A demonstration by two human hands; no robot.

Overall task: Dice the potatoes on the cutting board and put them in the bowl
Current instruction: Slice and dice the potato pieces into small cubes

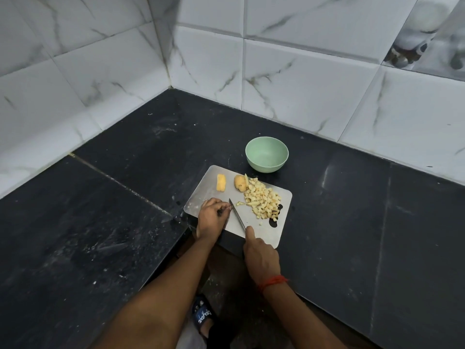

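Potato dice (261, 200) heaped on cutting board (265, 235), frame center. Right hand (261, 253) clenched round knife (237, 215), handle hidden. Left hand (213, 216) curled at blade tip; cannot tell what it holds.

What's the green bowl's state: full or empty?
Empty: the green bowl stands upright with its bare inside showing. The diced potato pile lies on the steel cutting board.

Green bowl (266, 154), pale-yellow potato dice (261, 199)
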